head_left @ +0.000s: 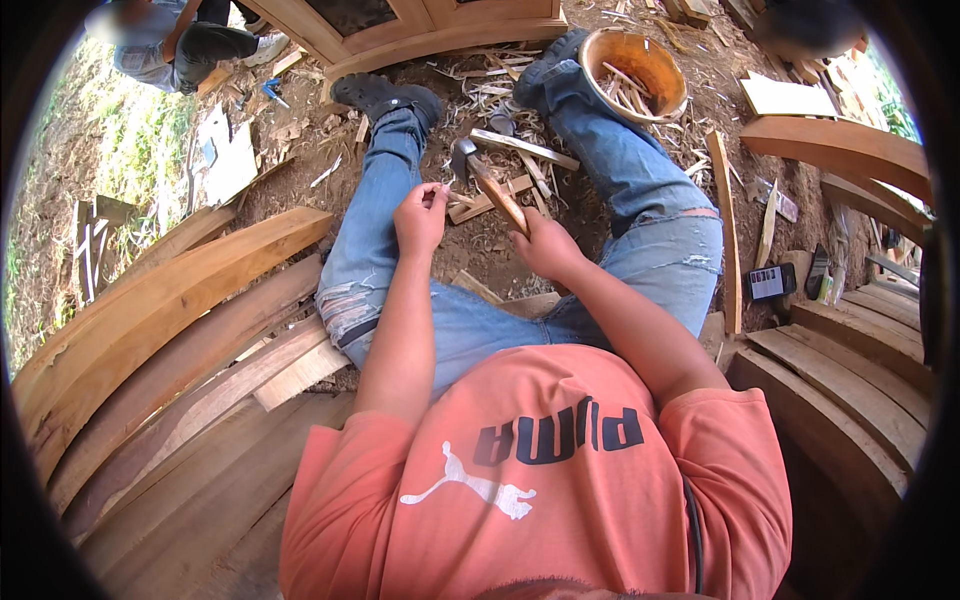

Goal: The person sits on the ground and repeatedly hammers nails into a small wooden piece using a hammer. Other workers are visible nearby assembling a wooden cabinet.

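In my right hand [548,247], the fingers wrap the wooden handle of a hammer [492,190]. Its dark metal head points up and away, just right of my left hand. My left hand [420,217] is closed in a pinch near the hammer head; a small pale bit shows at the fingertips, too small to name. Between my legs, below both hands, lie a pale wooden strip [525,149], short wood pieces [490,203] and shavings on brown soil.
An orange-rimmed bucket [590,55] with wood scraps stands by my right foot. Ahead is a wooden panelled frame [440,42]. Curved timbers [190,262] lie left, more beams [840,145] right, near a phone [772,283]. Another person [205,55] is at the far left.
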`<state>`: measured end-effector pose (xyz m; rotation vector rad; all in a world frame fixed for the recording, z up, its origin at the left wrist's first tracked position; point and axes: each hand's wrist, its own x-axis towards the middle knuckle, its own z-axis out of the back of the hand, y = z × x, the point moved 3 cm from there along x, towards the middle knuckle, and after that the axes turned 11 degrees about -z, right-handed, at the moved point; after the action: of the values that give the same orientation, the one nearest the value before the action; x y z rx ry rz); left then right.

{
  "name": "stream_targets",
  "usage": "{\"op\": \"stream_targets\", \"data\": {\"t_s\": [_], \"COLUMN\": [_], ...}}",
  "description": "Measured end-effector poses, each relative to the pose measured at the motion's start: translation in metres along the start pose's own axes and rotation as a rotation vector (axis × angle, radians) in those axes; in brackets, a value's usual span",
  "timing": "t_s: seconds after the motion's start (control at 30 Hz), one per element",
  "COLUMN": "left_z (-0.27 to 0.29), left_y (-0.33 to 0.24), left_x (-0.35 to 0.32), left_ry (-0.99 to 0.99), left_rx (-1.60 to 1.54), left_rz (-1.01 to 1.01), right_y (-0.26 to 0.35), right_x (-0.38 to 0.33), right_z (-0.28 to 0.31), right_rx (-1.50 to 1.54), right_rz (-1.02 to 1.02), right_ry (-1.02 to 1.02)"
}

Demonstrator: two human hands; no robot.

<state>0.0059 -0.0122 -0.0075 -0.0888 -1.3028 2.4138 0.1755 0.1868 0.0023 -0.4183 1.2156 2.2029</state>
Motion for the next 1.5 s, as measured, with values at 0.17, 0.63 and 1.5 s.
{"op": "stream_targets", "data": {"t_s": [0.17,0.63,1.5], "left_z": [-0.001,0.002,0.001], "left_y": [0.003,-0.012,-0.010], "left_x": [0.002,0.002,0.006], "left_ry": [0.013,0.042,0.084], "left_rx": [0.008,0.106,0.220], "left_rz": [0.013,-0.098,-0.276], "right_y": [0.015,0.020,0.002], "right_x": [-0.017,-0.025,-0.006], "right_z": [0.009,0.007,-0.003], "right_rx": [-0.017,-0.014,-0.082], "right_rz": [0.031,0.033,0.019], "right_ry": [0.025,0.031,0.052]}}
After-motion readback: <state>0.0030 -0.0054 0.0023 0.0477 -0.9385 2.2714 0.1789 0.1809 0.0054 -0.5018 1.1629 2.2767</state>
